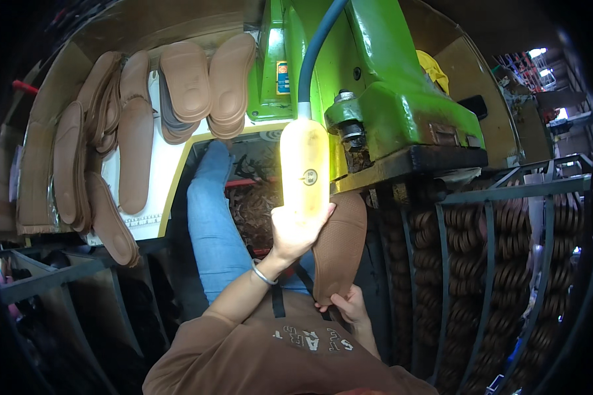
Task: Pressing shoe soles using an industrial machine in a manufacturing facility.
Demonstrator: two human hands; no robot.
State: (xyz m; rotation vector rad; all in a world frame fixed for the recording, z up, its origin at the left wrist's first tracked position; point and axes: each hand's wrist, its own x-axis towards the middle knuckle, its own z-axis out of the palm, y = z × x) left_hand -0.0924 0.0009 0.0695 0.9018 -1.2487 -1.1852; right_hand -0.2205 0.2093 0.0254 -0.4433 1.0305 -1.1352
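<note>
A brown textured shoe sole slants from beneath the head of a green machine down toward my body. At its lower end, my right hand pinches the edge, thumb on top. My left hand is beside the sole's left edge, at the lower end of a glowing yellow work lamp. One fingertip reaches toward the sole. The lamp and its glare hide the other fingers, so whether this hand grips the sole or the lamp is unclear. The sole's far end is hidden under the machine head.
Several stacks of brown soles lie on the white table at the left, inside cardboard walls. Scraps fill a space below the machine. Metal racks of brown soles stand right. A grey cable runs to the lamp.
</note>
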